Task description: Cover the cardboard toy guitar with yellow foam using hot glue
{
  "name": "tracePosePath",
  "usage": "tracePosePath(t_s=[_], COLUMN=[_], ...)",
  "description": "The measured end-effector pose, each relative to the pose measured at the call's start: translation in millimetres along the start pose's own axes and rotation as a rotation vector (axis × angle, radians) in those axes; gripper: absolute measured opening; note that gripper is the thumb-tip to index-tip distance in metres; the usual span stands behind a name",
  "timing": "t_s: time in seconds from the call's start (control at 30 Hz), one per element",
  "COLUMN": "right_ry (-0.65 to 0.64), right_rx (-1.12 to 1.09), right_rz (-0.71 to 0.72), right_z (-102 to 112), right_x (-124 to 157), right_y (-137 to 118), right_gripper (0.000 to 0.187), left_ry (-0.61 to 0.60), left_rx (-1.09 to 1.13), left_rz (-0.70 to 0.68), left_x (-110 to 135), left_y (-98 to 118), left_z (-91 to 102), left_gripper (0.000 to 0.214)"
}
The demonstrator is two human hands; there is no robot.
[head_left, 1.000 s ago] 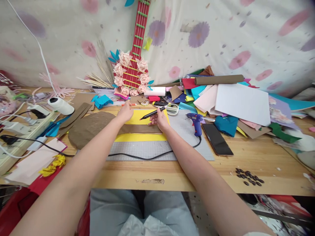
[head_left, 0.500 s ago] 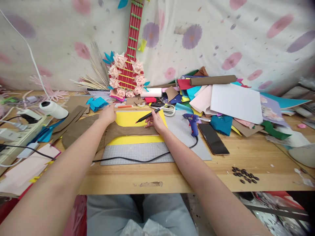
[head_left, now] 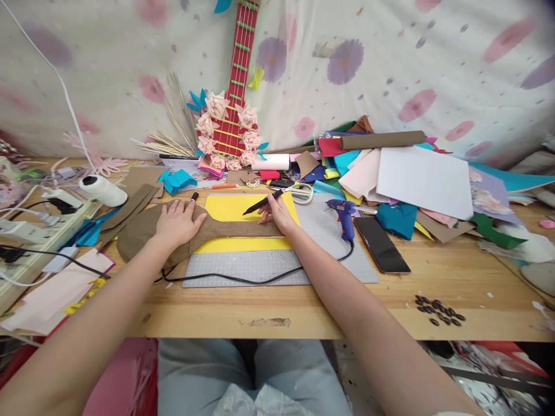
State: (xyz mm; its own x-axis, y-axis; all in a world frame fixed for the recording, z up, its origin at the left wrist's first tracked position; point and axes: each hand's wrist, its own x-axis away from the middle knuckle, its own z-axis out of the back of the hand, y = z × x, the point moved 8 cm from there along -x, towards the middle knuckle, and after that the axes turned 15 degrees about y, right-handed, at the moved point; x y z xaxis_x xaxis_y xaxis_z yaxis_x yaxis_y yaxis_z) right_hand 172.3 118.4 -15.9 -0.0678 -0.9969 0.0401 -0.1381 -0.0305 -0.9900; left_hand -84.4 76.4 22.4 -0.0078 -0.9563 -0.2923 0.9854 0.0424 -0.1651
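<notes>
A brown cardboard cut-out shaped like a guitar (head_left: 139, 231) lies across a yellow sheet (head_left: 225, 207) on a grey cutting mat (head_left: 260, 267). My left hand (head_left: 177, 222) lies flat and open on the wide body of the cut-out. My right hand (head_left: 277, 212) rests on the narrow neck of the cut-out and holds a black marker (head_left: 260, 203), tip pointing left over the yellow sheet.
A blue glue gun (head_left: 343, 215) and a black phone (head_left: 381, 244) lie right of the mat, its cord (head_left: 243, 279) crossing the mat's front. Scissors (head_left: 299, 192), coloured paper piles (head_left: 416, 179), a red paper guitar (head_left: 236, 86), a thread spool (head_left: 102, 189), a power strip (head_left: 26, 228) and dark seeds (head_left: 437, 311) surround it.
My left hand slid left from the top edge of the yellow sheet onto the body of the cardboard cut-out. The right hand with the marker stayed on the neck.
</notes>
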Motion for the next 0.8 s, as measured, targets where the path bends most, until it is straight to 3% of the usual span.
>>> tracePosePath(t_s=[0.17,0.27,0.37,0.57,0.67,0.8], right_ry=[0.016,0.094,0.112,-0.036,-0.069,-0.053], right_rx=[0.039,0.061,0.112,0.425,0.546,0.6], right_rz=[-0.01,0.002,0.062,0.249,0.302,0.271], right_z=[0.2,-4.1,-26.1,-92.8,-107.5,-109.0], right_x=[-2.7,-7.2,-11.5,-7.6,-1.4,0.6], right_y=[-0.6,-8.3,-17.9,-21.2,-19.9,-17.2], right_gripper=[0.018,0.016,0.014,0.022,0.025,0.031], left_ry=[0.008,0.022,0.018,0.033,0.04,0.029], left_rx=[-0.008,-0.011,-0.011,-0.012,-0.015,-0.013], left_rz=[-0.012,-0.023,-0.018,-0.017,-0.02,-0.014], left_x=[1.2,1.5,1.5,1.8,2.2,2.8], left_y=[3.9,5.6,5.7,6.6,7.0,7.0], left_z=[-0.8,0.8,1.0,0.8,0.9,0.3], left_gripper=[0.071,0.071,0.071,0.07,0.07,0.07])
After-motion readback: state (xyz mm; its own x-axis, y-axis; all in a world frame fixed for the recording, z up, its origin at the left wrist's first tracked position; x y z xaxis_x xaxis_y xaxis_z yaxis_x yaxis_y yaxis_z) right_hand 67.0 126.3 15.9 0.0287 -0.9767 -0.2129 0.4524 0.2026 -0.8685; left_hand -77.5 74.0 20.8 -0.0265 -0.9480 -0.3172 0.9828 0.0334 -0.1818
